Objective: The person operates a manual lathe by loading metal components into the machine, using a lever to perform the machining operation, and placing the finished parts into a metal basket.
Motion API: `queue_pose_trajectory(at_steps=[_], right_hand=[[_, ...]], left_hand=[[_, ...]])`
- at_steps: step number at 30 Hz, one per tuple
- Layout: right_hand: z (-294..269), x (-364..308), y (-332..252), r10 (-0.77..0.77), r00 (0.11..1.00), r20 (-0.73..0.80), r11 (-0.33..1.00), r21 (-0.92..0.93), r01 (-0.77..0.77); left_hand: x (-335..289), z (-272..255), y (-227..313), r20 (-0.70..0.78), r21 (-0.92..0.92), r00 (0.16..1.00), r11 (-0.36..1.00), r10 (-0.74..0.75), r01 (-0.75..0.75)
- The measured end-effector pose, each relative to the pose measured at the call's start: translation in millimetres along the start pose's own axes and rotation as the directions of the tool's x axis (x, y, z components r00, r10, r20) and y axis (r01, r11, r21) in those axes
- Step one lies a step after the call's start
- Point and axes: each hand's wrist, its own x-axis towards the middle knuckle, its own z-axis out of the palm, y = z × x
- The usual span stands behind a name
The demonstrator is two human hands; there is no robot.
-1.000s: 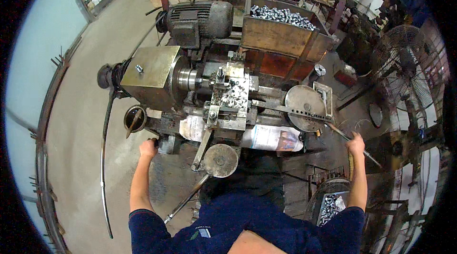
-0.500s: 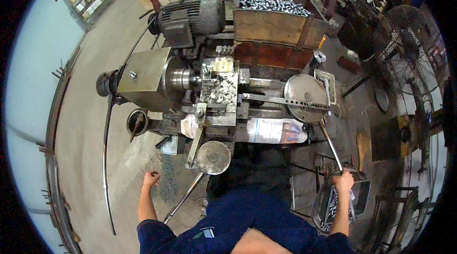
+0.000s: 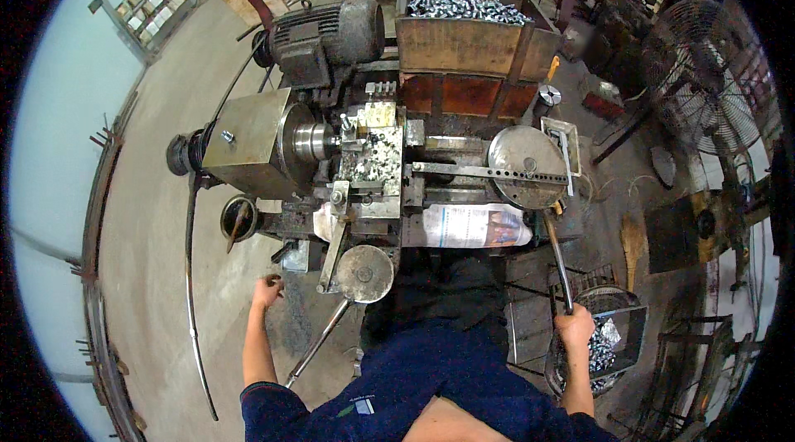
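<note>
At far left, a dark pulley (image 3: 178, 154) stands beside a box-shaped metal housing (image 3: 248, 129), on whose top a small bolt-like piece sits. Below the housing, a round pot (image 3: 253, 219) holds a brown-handled tool (image 3: 240, 217), tilted over its rim. The left hand (image 3: 266, 290) is extended over the floor below the pot, apart from the machine, fingers partly curled; whether it holds anything small cannot be determined. Right of the housing are a bright cylindrical spindle (image 3: 312, 144) and, behind it, a finned motor (image 3: 344, 32). A small round disc (image 3: 365, 274) bears a rod (image 3: 319, 344) slanting down toward the left. At centre, the slide block (image 3: 373, 159) is strewn with shavings. Right of it lies a printed sheet (image 3: 468, 227); behind, a rusty bin (image 3: 455, 46) is filled with shiny metal pieces. The lever (image 3: 559, 264) runs down from beneath the large disc (image 3: 526, 162); the right hand (image 3: 575, 326) is closed around its lower end. Beside that hand, a tub (image 3: 628, 344) contains similar pieces. Farther right stand a broom (image 3: 633, 250) and a caged fan (image 3: 704, 77).
</note>
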Motion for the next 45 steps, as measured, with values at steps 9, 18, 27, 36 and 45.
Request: queue_pose_trajectory(at_steps=[9,18,27,36,45], right_hand=[[-21.6,96.1,38.3,0.116,0.993,-0.021,0.952,-0.283,-0.118],[-37.0,254.1,46.4,0.077,0.949,-0.306,0.888,-0.412,-0.205],[-32.7,268.3,24.7,0.181,0.953,-0.244,0.868,-0.417,-0.272],[-19.9,203.4,1.6,-0.129,0.915,-0.383,0.968,-0.25,0.032],[-92.1,151.2,-161.3,-0.61,0.627,-0.484,0.706,0.026,0.708]], left_hand=[[34.9,-30.0,40.8,-0.236,0.416,0.945,0.902,0.226,-0.112],[45.9,38.6,79.0,-0.244,0.752,0.944,0.658,0.221,0.04],[63.7,36.5,25.3,-0.181,0.766,0.953,0.643,0.242,-0.018],[59.1,41.5,32.6,-0.237,0.664,0.945,0.747,0.225,-0.011],[63.2,-9.2,19.1,0.083,0.406,0.992,0.906,0.095,-0.121]])
